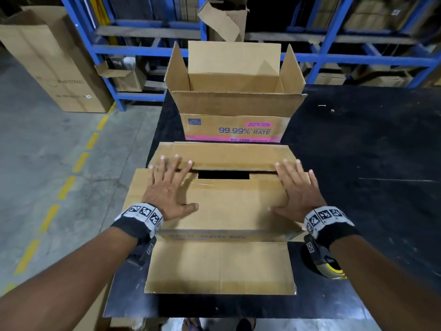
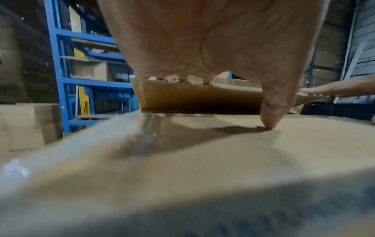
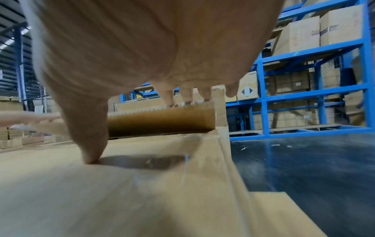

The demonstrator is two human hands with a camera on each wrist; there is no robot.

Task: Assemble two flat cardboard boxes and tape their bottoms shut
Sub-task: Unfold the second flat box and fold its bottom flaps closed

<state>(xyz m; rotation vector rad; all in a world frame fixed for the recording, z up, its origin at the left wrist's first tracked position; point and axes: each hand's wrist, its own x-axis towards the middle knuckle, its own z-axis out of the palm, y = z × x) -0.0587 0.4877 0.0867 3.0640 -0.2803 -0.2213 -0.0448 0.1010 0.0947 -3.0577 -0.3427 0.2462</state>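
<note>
A brown cardboard box stands bottom-up on the black table in front of me. Its near long flap lies folded down and its far long flap is nearly down, with a dark gap between them. My left hand lies flat with spread fingers on the far flap's left end, thumb on the near flap. My right hand lies flat on the right end, its fingertips on the far flap's edge. A second box stands upright and open-topped behind.
A tape dispenser with yellow trim lies on the table under my right wrist. A loose flap of the near box hangs toward me. Blue racking with cartons stands behind the table. Grey floor with a yellow dashed line lies left.
</note>
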